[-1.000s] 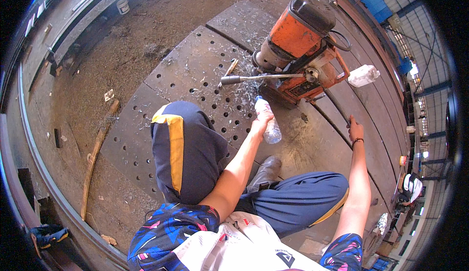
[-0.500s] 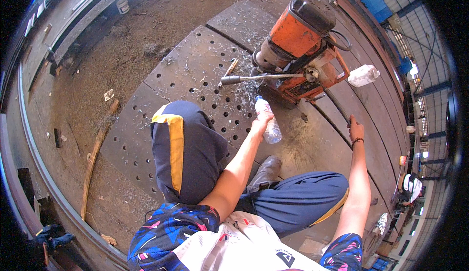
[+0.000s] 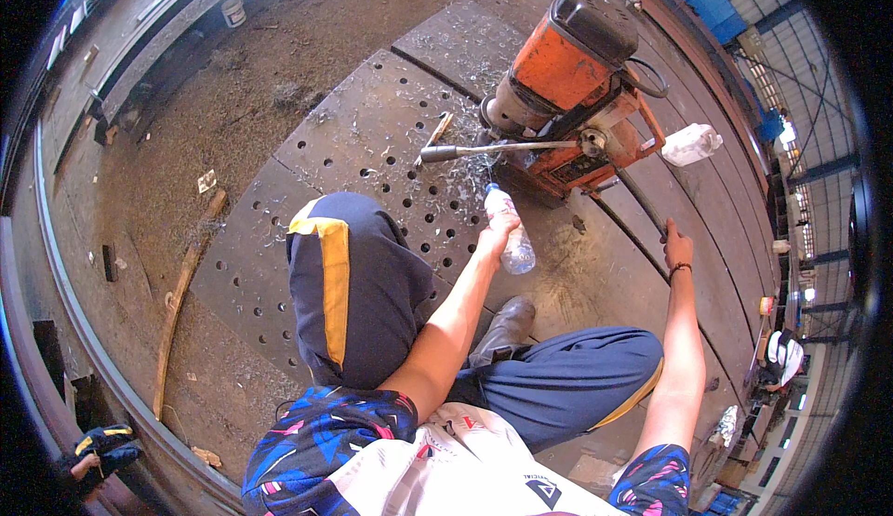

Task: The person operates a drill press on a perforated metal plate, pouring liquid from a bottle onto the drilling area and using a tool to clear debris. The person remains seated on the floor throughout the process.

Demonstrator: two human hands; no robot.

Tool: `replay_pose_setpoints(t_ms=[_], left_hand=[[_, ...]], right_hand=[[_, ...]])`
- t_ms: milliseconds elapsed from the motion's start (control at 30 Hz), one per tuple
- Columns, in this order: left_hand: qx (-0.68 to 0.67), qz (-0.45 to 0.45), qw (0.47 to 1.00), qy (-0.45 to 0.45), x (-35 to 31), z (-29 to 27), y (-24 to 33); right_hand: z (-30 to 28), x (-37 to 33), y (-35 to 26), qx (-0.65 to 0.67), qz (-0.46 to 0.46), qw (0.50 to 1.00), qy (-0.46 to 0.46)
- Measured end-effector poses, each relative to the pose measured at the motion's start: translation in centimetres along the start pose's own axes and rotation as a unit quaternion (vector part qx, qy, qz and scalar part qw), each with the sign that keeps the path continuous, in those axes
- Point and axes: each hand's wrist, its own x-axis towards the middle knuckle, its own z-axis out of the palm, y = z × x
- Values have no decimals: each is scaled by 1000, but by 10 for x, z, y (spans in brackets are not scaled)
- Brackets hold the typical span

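My left hand (image 3: 502, 228) is wrapped around a clear plastic bottle (image 3: 519, 256), tilted with its blue cap end toward the drill's base. My right hand (image 3: 677, 250) is closed on the end of a dark lever handle (image 3: 644, 201) on the right of an orange magnetic drill (image 3: 558, 67). Another lever with a dark grip (image 3: 440, 153) reaches left from the drill's hub. The drill stands on a steel plate (image 3: 326, 158) with many round holes. Curly metal shavings lie around the cutter, whose tip is largely hidden.
A white plastic jug (image 3: 692, 145) lies right of the drill. A wooden stick (image 3: 186, 279) rests on the dirt at left, with a white bucket (image 3: 233, 12) farther off. Dark gaps part the steel plates. Another person's legs (image 3: 110, 449) show at lower left; a person (image 3: 783, 358) is at far right.
Both my hands and the drill stay as they were. At the lower left edge, the other person's legs have shifted, showing a yellow stripe.
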Motion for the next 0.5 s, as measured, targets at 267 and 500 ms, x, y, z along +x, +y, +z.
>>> replay_pose_setpoints(t_ms=[267, 500], left_hand=[[-3, 5, 1000, -10, 0, 1, 0], [0, -10, 1000, 6, -11, 5, 7]], right_hand=[[-1, 3, 3, -13, -22, 1000, 18], [0, 4, 5, -20, -23, 999, 20]])
